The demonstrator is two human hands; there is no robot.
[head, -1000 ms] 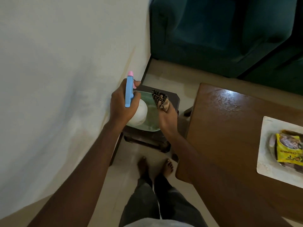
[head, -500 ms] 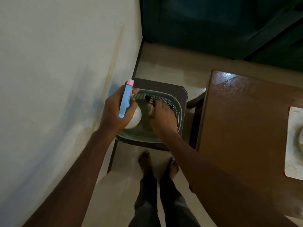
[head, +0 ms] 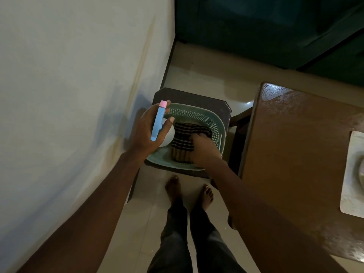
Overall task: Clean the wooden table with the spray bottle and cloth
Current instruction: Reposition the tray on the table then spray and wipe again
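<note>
Head view, over the stool. Your left hand (head: 146, 133) is wrapped around the spray bottle (head: 158, 123), held above the left rim of the green basket (head: 216, 123). Your right hand (head: 204, 149) rests on the striped cloth (head: 183, 142), which lies folded inside the basket; whether the fingers pinch it you cannot tell. The cloth looks soft and light: gather it by a folded edge. The bottle appears smooth, rigid plastic: grip its neck firmly. The wooden table (head: 295, 154) stands to your right.

cloth (head: 184, 141) in basket (head: 215, 123) on stool (head: 197, 98)
</note>
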